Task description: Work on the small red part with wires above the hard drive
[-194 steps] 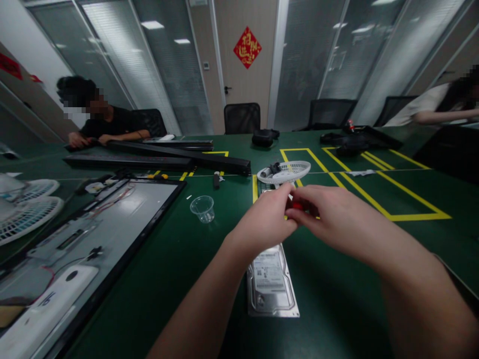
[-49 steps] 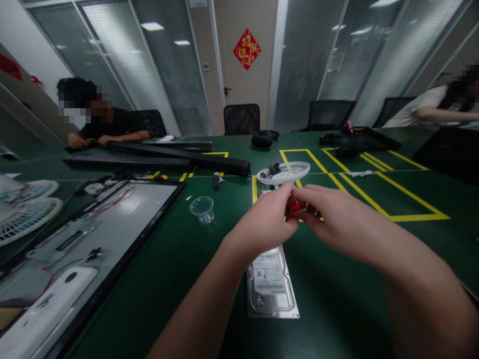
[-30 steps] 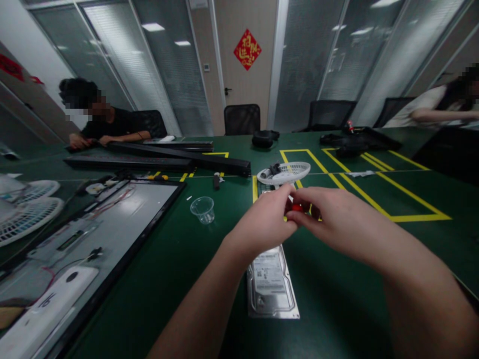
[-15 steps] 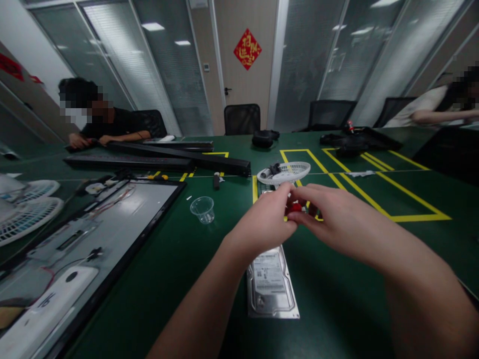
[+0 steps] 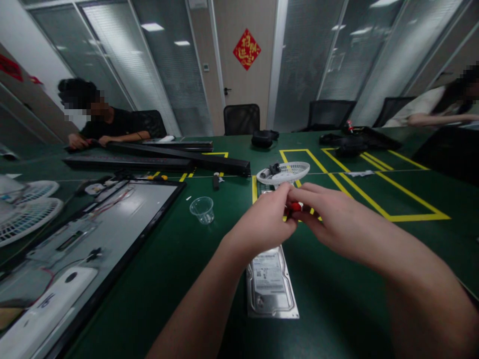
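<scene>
My left hand (image 5: pixel 267 217) and my right hand (image 5: pixel 329 209) meet above the green table (image 5: pixel 329 304), fingertips bent and pressed together. Between them shows a small red object (image 5: pixel 296 206), mostly covered by the fingers, so its kind cannot be made out. The right fingers and thumb pinch it, while the left fingers close around its near side. Beneath my left hand lies a silver hard drive (image 5: pixel 270 284) with a white label; its far end is hidden by the hand. Just beyond the hands, a white fan grille (image 5: pixel 284 174) holds a dark part.
A clear plastic cup (image 5: pixel 203 209) stands left of my hands. An opened flat panel (image 5: pixel 112 224) fills the left side, near white fan grilles (image 5: pixel 33 214). Long black bars (image 5: pixel 179 157) lie farther back. One person (image 5: pixel 116 119) sits at far left, another (image 5: pixel 422 109) at far right.
The right fingers have shifted slightly around the red object, and a little more of it shows between the hands. The hard drive and cup stay where they were.
</scene>
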`<state>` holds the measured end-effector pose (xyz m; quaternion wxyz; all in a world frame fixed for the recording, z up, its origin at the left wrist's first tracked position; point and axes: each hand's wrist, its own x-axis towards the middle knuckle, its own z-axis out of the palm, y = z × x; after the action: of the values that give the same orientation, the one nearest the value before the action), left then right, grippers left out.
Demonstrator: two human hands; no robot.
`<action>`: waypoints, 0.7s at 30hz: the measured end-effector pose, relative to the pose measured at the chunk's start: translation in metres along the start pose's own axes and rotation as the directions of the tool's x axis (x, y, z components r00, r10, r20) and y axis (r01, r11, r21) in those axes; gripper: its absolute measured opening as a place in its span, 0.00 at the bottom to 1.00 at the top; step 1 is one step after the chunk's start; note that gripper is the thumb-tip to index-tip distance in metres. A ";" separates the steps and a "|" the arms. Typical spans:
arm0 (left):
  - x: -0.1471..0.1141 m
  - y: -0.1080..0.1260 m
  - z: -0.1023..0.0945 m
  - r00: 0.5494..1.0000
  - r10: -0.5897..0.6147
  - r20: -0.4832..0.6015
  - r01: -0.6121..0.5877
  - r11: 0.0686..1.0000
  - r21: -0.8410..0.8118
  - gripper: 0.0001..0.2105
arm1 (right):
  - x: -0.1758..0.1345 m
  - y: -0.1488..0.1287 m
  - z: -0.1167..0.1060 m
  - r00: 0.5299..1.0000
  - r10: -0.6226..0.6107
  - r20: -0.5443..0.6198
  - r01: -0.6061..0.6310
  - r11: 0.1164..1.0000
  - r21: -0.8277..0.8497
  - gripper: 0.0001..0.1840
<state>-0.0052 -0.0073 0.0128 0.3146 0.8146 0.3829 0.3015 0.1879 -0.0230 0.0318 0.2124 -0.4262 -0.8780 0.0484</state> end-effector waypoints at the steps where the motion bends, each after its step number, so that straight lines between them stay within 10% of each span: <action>1: 0.000 0.000 0.000 1.000 0.007 -0.002 -0.007 1.000 0.001 0.17 | 0.000 0.000 0.000 1.000 -0.026 -0.006 0.026 1.000 0.015 0.16; 9: 0.000 0.000 0.000 1.000 0.002 0.002 -0.002 1.000 0.026 0.13 | 0.000 0.000 0.003 0.985 0.170 0.024 -0.165 0.978 -0.130 0.11; 16: 0.000 0.001 0.000 1.000 0.005 -0.010 -0.005 1.000 0.020 0.16 | 0.000 0.000 -0.001 0.999 -0.032 -0.002 0.032 0.999 0.001 0.17; 21: 0.001 0.001 0.000 1.000 0.010 -0.005 -0.010 0.999 0.051 0.14 | 0.001 -0.001 0.000 0.987 0.156 0.040 -0.152 0.985 -0.087 0.10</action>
<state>-0.0044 -0.0072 0.0133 0.2910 0.8234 0.3874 0.2955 0.1867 -0.0226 0.0318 0.1693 -0.5000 -0.8485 0.0380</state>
